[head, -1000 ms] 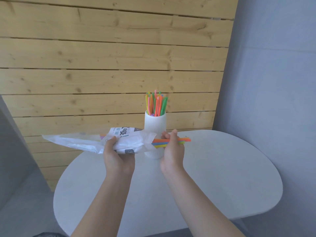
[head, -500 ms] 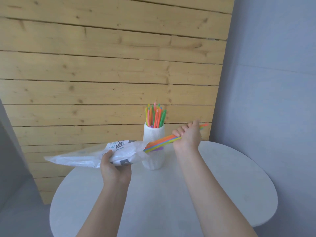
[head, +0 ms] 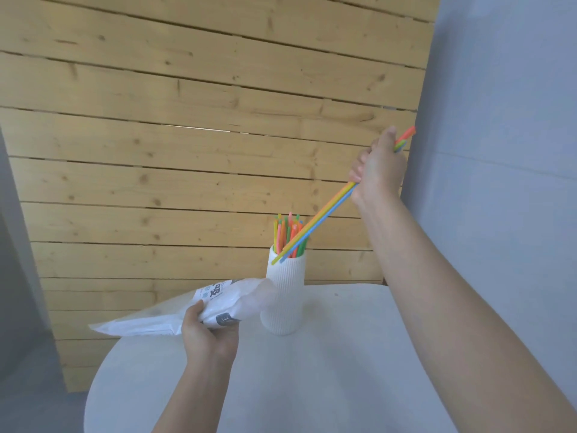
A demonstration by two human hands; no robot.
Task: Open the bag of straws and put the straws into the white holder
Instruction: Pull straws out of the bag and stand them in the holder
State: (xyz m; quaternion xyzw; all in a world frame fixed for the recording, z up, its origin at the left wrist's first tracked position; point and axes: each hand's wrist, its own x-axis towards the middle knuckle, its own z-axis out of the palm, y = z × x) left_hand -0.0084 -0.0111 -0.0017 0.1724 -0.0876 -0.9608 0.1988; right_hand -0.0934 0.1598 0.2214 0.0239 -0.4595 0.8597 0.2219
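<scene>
My right hand point(head: 376, 170) grips the straws point(head: 315, 221) slanting down-left, lower tips at the white holder point(head: 285, 295) rim; left hand point(head: 207, 334) clutches the bag point(head: 175, 314).

Soft, even daylight fills the scene, with no glare. The holder point(head: 283, 295) casts only a faint shadow on the table point(head: 343, 370). Slight motion blur softens everything (wall planks point(head: 187, 135) bow near the edges).

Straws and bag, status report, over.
Right hand grips straw bundle, clear of bag. Left hand holds bag. White holder part-filled, unobstructed.
</scene>
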